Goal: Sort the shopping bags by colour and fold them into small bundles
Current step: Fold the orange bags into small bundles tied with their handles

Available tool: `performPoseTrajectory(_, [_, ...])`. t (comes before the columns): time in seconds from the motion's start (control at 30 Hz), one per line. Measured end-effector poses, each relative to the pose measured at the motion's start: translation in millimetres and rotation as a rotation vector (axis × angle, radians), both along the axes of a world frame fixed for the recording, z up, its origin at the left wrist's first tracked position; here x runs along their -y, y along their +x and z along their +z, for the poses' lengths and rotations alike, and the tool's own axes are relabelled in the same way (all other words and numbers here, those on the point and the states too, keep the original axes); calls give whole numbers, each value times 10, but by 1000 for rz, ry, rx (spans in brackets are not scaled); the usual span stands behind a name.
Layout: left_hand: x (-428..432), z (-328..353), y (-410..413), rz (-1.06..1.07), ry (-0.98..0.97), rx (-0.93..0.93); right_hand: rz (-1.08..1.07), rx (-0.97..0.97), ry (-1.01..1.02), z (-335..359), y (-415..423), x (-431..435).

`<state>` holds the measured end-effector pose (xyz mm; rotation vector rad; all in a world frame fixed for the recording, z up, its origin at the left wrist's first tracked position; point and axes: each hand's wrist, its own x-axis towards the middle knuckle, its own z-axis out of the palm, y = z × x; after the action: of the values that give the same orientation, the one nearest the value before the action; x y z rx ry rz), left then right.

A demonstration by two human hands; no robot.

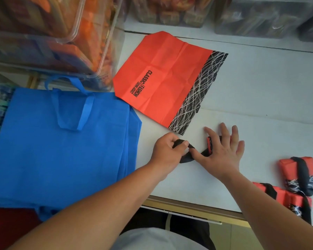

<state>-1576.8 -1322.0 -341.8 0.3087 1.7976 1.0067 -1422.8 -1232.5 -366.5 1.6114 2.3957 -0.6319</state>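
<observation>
A red bag (163, 76) with a black scribble-pattern band lies flat on the white table (260, 98). Near the table's front edge my left hand (167, 150) grips a black handle strap (188, 156). My right hand (224, 150) presses flat, fingers spread, on a small folded red and black bundle (209, 144) that the strap comes from; most of the bundle is hidden under the palm. A stack of blue bags (61, 145) with blue handles lies at the left. Two tied red and black bundles (299, 174) (285, 199) sit at the right front.
Clear plastic bins (61, 33) holding orange and red items stand at the back left, overhanging the blue stack. More clear bins (260, 15) line the back. The table's front edge (188, 206) runs just below my hands.
</observation>
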Motion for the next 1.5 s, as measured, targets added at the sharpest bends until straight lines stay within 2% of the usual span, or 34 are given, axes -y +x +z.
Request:
performPoseTrajectory(0.13, [-12,26,44,117,58,172,84,-47,91,-141,58,19])
performPoseTrajectory(0.2, [-51,34,72,109,51,200,154,-108,179,-205,98,65])
performPoseTrajectory(0.37, [-50,93,57,47,9,102,282,-126,169,-233,182,56])
performPoseTrajectory(0.47, [0,121,3,9,-25,17,290,-114,74,-154,206,23])
performPoseTrajectory(0.57, [-8,172,-11,-22,-53,-12,215,-254,-78,-87,239,-21])
performPoseTrajectory(0.63, [-33,205,2,-17,-64,-50,100,-333,-6,-8,300,-29])
performPoseTrajectory(0.73, [-46,254,65,-5,-84,-85,-224,-151,-19,198,335,-116])
performPoseTrajectory(0.8, [-52,300,138,26,-91,-88,-292,-60,-136,307,310,-159])
performPoseTrajectory(0.93, [-53,365,292,75,-103,-106,-481,-180,-366,263,187,-250])
performPoseTrajectory(1.07, [8,428,383,132,-129,-111,-601,-429,-578,361,113,-297])
performPoseTrajectory(1.17, [80,544,338,218,-153,50,-411,-606,-545,719,254,-307])
performPoseTrajectory(1.27, [97,720,295,155,-183,174,-25,-701,-516,1253,525,-256])
performPoseTrajectory(1.4, [-23,1089,445,-77,-99,121,382,-744,-396,1763,801,-189])
performPoseTrajectory(1.5, [-96,1414,608,-243,19,47,423,-820,-337,1990,906,-218])
